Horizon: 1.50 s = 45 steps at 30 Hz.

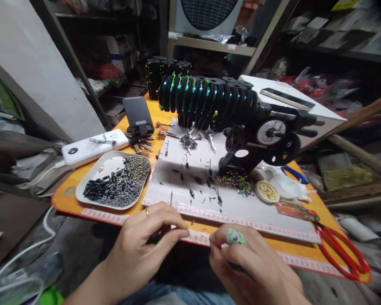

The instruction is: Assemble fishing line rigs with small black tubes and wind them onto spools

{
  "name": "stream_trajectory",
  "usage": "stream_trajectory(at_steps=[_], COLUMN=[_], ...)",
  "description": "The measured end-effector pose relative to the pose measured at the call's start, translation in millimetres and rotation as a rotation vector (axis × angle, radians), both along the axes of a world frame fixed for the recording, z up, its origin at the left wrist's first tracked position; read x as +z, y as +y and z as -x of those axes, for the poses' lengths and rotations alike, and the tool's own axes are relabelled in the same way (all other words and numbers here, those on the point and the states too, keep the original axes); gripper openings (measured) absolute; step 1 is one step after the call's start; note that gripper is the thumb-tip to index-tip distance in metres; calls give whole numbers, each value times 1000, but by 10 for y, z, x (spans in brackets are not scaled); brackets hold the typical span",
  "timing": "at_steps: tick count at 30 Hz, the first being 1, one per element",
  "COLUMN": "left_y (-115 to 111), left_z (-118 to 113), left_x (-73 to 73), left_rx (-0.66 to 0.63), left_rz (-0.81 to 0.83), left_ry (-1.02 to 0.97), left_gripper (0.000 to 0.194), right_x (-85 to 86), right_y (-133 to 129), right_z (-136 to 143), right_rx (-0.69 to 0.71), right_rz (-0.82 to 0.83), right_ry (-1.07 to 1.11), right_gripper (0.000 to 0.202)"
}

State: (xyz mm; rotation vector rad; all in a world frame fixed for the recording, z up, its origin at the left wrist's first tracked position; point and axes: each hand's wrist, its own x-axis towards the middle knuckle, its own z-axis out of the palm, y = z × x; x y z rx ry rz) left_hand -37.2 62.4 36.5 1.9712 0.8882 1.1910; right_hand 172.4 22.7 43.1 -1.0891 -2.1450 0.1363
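My left hand (149, 243) is over the table's front edge, thumb and forefinger pinched together; anything between them is too small to see. Beside it, my right hand (250, 258) has its fingers curled and pressed together, their tips turned away. A speckled green wrap (235, 237) is around one of its fingers. Beyond my hands, a white board (165, 188) bears small black parts with thin wires, one of them a black cylinder (219, 200). Nearest my left hand is a red-tipped pin (171, 198) on the board.
A black roller machine (209, 97) wound with green and blue thread stands behind. At left are a tray (79, 192) of small parts and a white power bank (93, 147). Coloured beads (238, 183), a dish of gold beads (267, 192) and red-handled scissors (343, 254) lie right.
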Motion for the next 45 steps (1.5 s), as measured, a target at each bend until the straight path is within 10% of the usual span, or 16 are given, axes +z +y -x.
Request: stream_trajectory(at_steps=[11, 23, 28, 32, 37, 45], left_y=[-40, -50, -59, -75, -34, -26], left_z=[-104, -74, -96, -74, -14, -32], left_x=[80, 128, 101, 117, 171, 99], left_rx=[-55, -68, -80, -82, -141, -15], left_rz=[-10, 459, 607, 612, 582, -19], left_ry=[-8, -179, -367, -337, -178, -53], left_gripper=[19, 8, 7, 6, 9, 22], right_x=[-3, -24, 78, 76, 89, 147], right_y=[140, 61, 116, 134, 204, 237], right_z=[43, 177, 333, 329, 210, 311], right_rx=[223, 8, -25, -70, 124, 85], right_rz=[-90, 10, 155, -69, -475, -59], right_ry=[-51, 408, 389, 254, -53, 279], right_gripper=[14, 39, 17, 17, 9, 18])
